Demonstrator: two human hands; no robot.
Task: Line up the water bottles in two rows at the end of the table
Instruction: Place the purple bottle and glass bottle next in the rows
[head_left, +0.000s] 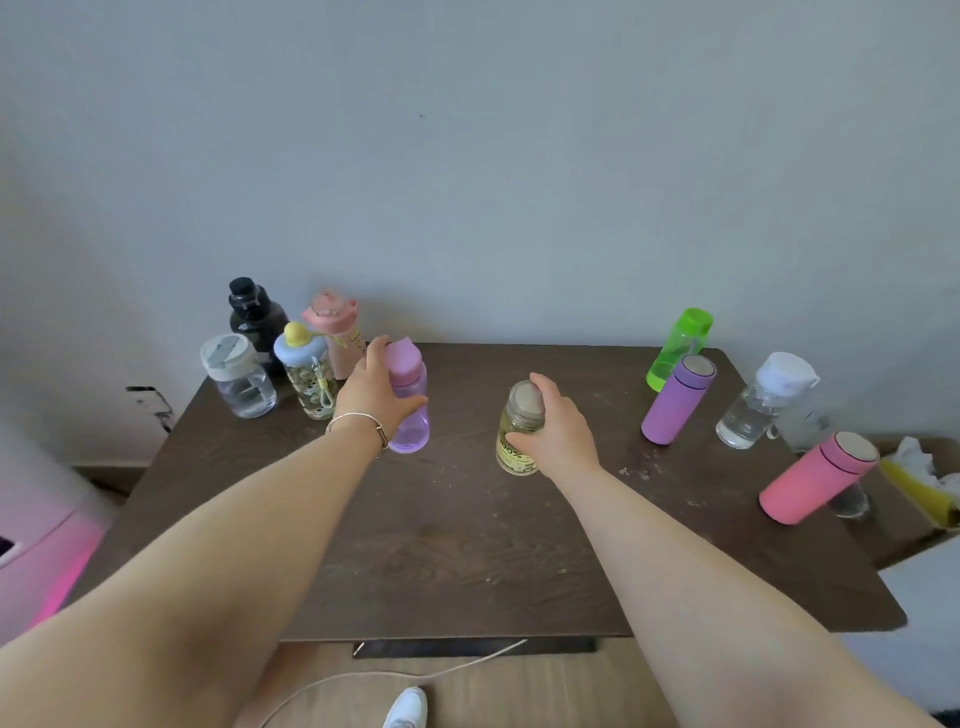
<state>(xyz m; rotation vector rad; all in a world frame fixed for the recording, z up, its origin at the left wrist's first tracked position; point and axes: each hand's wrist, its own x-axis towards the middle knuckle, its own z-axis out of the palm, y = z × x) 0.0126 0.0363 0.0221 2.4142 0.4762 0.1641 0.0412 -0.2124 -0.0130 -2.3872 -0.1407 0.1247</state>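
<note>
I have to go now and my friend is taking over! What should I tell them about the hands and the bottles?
Left hand: wrapped around the lilac bottle, beside the group at the far left.
Right hand: fingers closed on the yellow jar bottle, mid-table.
Done: four bottles grouped far left: black bottle, peach bottle, clear jug, duck-lid bottle.
Left: place both held bottles, then bring over the green bottle, purple flask, clear mug bottle and pink flask from the right side.

Ten water bottles stand on one table (467, 545): four clustered far left, four scattered right, two in the middle. Two hands, the left hand (375, 392) on a purple bottle (410, 410), the right hand (558, 431) on a yellow bottle (514, 447).
</note>
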